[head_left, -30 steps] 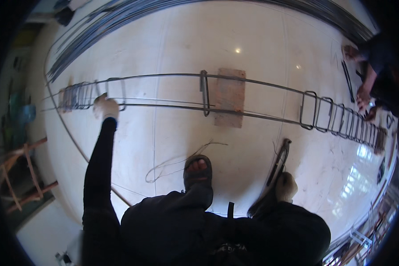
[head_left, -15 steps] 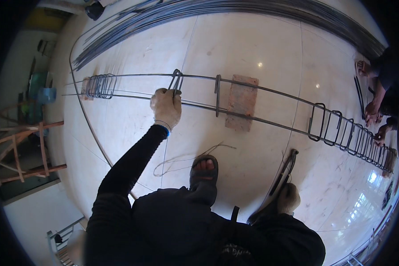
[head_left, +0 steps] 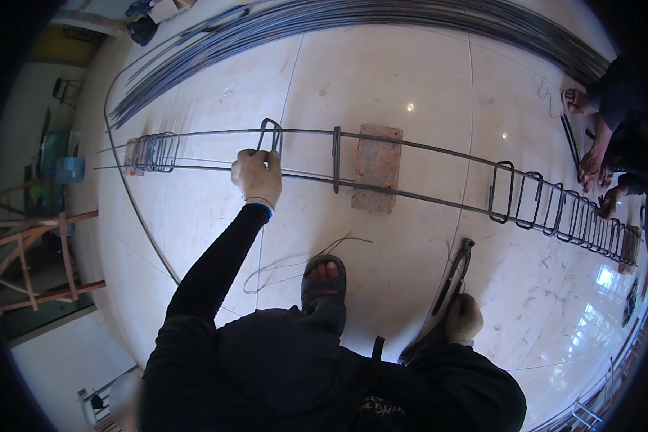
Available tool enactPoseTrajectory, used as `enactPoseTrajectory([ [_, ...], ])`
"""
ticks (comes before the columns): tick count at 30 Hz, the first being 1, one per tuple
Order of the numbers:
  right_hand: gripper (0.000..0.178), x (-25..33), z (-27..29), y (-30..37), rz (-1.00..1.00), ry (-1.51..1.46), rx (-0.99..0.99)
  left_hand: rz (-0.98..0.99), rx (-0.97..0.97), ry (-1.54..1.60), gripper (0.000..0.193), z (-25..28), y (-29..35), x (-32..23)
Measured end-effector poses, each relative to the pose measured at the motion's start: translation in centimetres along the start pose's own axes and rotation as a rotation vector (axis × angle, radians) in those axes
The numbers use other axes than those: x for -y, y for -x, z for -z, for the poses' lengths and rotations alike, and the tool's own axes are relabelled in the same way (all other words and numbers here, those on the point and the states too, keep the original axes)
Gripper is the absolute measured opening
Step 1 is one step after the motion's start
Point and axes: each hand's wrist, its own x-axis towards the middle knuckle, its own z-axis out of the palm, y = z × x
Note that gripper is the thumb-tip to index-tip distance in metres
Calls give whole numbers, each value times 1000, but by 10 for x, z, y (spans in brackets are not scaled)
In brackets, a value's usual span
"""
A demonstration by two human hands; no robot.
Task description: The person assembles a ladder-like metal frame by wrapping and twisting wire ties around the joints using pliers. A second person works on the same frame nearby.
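Observation:
My left hand point(head_left: 259, 176), in a pale work glove, is closed around the lower part of a bent steel stirrup point(head_left: 269, 125). The stirrup leans over two long, roughly parallel rebars point(head_left: 439, 150), and its rounded top sticks up past the far bar. Beside it, to the right, another stirrup point(head_left: 336, 160) stands across both bars. My right hand point(head_left: 465, 319), gloved as well, rests low by my right leg, closed on the handles of dark steel pincers point(head_left: 462, 261) whose jaws point away from me.
A brick point(head_left: 376, 169) lies under the bars. More stirrups sit bunched at the left point(head_left: 155, 152) and strung along the right point(head_left: 554, 205), where a co-worker's hands point(head_left: 594, 169) reach in. Loose wire point(head_left: 284, 268) lies near my foot; a rebar pile point(head_left: 381, 16) spans the far side.
The stirrup in my left hand has turned a little, so its loop looks wider. My right hand stays on the pincers. The whole view has shifted slightly.

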Motion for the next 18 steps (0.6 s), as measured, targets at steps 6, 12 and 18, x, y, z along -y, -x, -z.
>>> enactPoseTrajectory([
  [6, 12, 5, 3, -1, 3, -18, -9, -63, -35, 33, 36, 5, -7, 20],
  [12, 12, 2, 1, 0, -26, 12, 14, -135, -225, -21, 26, -4, -26, 67],
  [18, 11, 0, -2, 0, -4, -26, 11, -13, -146, -123, 31, -1, -56, 144],
])
